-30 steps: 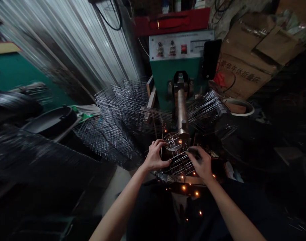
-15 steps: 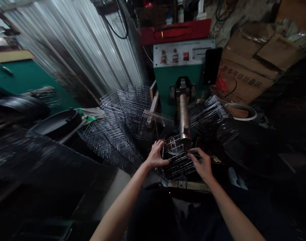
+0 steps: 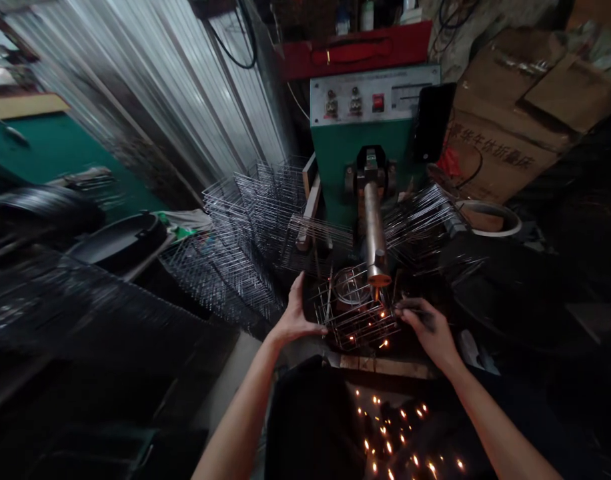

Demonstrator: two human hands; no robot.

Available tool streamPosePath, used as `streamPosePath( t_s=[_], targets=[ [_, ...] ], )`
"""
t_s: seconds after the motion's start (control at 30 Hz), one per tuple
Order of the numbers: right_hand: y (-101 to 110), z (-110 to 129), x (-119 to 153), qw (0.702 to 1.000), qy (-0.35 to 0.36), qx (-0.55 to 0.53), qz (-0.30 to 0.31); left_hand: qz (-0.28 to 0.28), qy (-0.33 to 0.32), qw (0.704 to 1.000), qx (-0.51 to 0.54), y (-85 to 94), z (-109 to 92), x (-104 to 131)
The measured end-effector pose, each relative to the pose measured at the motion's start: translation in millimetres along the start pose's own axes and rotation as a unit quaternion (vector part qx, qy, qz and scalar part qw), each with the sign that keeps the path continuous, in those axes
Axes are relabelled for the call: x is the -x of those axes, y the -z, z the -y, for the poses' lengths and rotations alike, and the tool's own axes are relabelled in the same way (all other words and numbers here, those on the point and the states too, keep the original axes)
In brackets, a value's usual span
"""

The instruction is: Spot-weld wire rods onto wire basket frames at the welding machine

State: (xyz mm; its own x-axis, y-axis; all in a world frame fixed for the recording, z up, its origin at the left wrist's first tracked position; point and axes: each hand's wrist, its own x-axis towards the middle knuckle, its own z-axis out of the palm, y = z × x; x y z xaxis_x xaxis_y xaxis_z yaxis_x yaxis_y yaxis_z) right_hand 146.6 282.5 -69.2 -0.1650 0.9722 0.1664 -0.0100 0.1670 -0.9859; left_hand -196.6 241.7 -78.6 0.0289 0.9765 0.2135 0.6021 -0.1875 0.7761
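A wire grid piece [image 3: 338, 320] with a metal ring [image 3: 352, 287] lies under the spot welder's cylindrical arm [image 3: 374, 223]. Orange sparks glow at the arm's tip and scatter below it. My left hand [image 3: 293, 320] is open at the grid's left side, thumb and fingers spread wide, the thumb tip close to the wires. On the right, my right hand [image 3: 429, 327] is closed in a pinch beside the grid's right edge. Its fingers look dark, and what they hold, if anything, is too dim to make out.
Stacked wire racks [image 3: 250, 233] stand to the left. Behind the arm is the green machine body [image 3: 335, 153] with its switch panel [image 3: 353, 100] and a black phone [image 3: 434, 123]. More wires [image 3: 420, 217], a pale-rimmed bucket [image 3: 513, 223] and cardboard [image 3: 500, 147] are at right.
Bright sparks have burst out under the welder's arm and fly toward my lap. My left hand has opened away from the grid, leftward. My right hand has drawn back to the right.
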Motion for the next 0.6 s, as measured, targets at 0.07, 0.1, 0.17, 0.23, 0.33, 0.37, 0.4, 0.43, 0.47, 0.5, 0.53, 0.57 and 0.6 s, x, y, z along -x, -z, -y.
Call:
streamPosePath(
  t_s=[0.07, 0.1, 0.17, 0.23, 0.33, 0.37, 0.4, 0.43, 0.47, 0.5, 0.53, 0.57, 0.6],
  targets=[
    [14.6, -1.0, 17.3, 0.998, -0.059, -0.021, -0.003, 0.025, 0.075, 0.99, 0.118, -8.5, 23.0, 17.1],
    [18.3, -1.3, 26.7, 0.996, -0.082, -0.029, -0.01, 0.036, 0.107, 0.977, 0.182, -15.4, 31.0, 23.2],
    [17.4, 0.4, 44.3, 0.993, -0.11, -0.04, -0.03, 0.033, 0.136, 0.948, 0.286, -30.1, 37.6, 29.7],
    [8.1, 7.6, 58.5, 0.989, -0.132, -0.052, -0.033, 0.001, 0.134, 0.934, 0.331, -39.5, 32.9, 31.5],
    [-8.4, 29.7, 74.1, 0.982, -0.176, -0.069, 0.018, -0.055, 0.127, 0.939, 0.316, -40.4, 14.6, 38.2],
    [-11.7, 39.2, 78.6, 0.977, -0.193, -0.077, 0.047, -0.073, 0.118, 0.941, 0.308, -39.2, 7.1, 43.5],
    [-13.2, 49.2, 82.8, 0.971, -0.211, -0.085, 0.077, -0.086, 0.101, 0.945, 0.298, -38.3, -0.8, 50.2],
    [-13.0, 59.3, 86.8, 0.964, -0.227, -0.092, 0.103, -0.09, 0.078, 0.951, 0.285, -38.1, -8.9, 57.5],
    [-11.2, 69.3, 90.3, 0.957, -0.241, -0.098, 0.126, -0.085, 0.053, 0.958, 0.268, -38.8, -17.0, 64.9],
    [-8.5, 78.8, 93.1, 0.952, -0.247, -0.105, 0.15, -0.071, 0.03, 0.965, 0.249, -40.4, -24.9, 71.4],
    [-5.4, 87.3, 94.8, 0.948, -0.241, -0.112, 0.177, -0.051, 0.013, 0.973, 0.226, -42.9, -32.5, 76.5],
    [-2.5, 94.6, 95.2, 0.945, -0.225, -0.111, 0.21, -0.027, 0.01, 0.98, 0.197, -46.1, -39.5, 79.6],
    [-0.4, 100.3, 94.2, 0.944, -0.199, -0.098, 0.246, -0.007, 0.013, 0.986, 0.169, -50.1, -45.9, 80.7]
  ],
)
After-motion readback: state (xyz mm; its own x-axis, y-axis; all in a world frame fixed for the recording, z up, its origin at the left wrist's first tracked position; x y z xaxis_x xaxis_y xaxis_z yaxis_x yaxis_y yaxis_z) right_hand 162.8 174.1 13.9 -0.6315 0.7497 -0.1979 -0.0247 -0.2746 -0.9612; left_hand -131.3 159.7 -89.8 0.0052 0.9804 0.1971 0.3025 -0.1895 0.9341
